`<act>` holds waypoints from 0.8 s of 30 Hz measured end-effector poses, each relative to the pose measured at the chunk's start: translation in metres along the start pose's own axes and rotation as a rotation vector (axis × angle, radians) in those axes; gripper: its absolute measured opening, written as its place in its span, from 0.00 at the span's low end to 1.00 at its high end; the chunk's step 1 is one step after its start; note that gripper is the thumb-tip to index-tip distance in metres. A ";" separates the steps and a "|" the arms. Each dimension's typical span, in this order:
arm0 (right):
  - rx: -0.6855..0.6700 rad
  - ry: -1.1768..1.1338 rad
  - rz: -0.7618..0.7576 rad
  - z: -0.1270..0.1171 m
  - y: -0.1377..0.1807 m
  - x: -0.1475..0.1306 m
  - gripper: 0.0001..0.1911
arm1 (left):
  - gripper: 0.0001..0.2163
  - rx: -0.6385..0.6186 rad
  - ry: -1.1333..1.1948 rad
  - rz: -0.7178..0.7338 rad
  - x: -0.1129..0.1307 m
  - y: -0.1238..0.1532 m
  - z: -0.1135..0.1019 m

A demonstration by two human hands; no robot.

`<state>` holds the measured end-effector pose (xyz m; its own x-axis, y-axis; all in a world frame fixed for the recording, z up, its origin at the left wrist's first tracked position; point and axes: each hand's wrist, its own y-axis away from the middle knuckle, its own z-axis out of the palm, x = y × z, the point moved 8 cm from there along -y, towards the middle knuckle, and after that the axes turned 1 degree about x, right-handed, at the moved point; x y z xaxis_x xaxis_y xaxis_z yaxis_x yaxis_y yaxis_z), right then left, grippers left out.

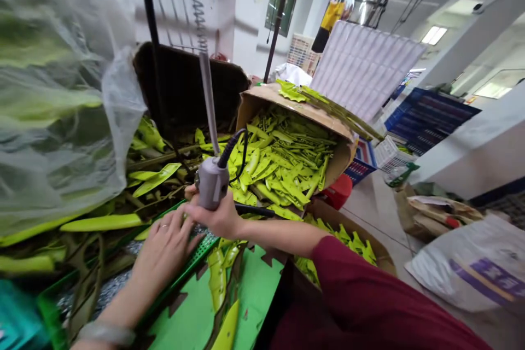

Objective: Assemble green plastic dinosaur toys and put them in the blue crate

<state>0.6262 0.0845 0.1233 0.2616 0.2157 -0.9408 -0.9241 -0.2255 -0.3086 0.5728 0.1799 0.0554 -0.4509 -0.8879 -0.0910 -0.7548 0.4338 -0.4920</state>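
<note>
My right hand [219, 217] is wrapped around the grey handle of a powered screwdriver [212, 180], which hangs from a coiled cable and points down. My left hand [166, 246] rests with fingers closed on a small part over the green mesh tray [197, 254], right beside the tool's tip. What the left fingers hold is too small to make out. Yellow-green plastic pieces [102, 223] lie all around the tray.
An open cardboard box [283, 161] full of yellow-green plastic pieces tips toward me. A clear plastic bag [53, 93] of the same parts fills the upper left. A green foam mat [254, 290] lies near me. Bags and crates sit on the floor at right.
</note>
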 end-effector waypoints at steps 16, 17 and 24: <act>-0.103 -0.011 0.023 0.020 0.004 -0.006 0.20 | 0.23 0.003 -0.018 -0.002 -0.012 0.019 0.001; -0.107 -0.003 0.026 0.019 0.004 -0.004 0.20 | 0.23 0.002 0.015 -0.015 -0.013 0.020 0.000; -0.038 -0.033 0.038 0.003 0.016 0.003 0.19 | 0.23 -0.173 -0.017 -0.210 -0.013 0.016 -0.025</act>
<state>0.6117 0.0845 0.1159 0.2162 0.2374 -0.9471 -0.9217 -0.2704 -0.2782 0.5544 0.2027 0.0702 -0.2684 -0.9631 -0.0180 -0.9019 0.2579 -0.3466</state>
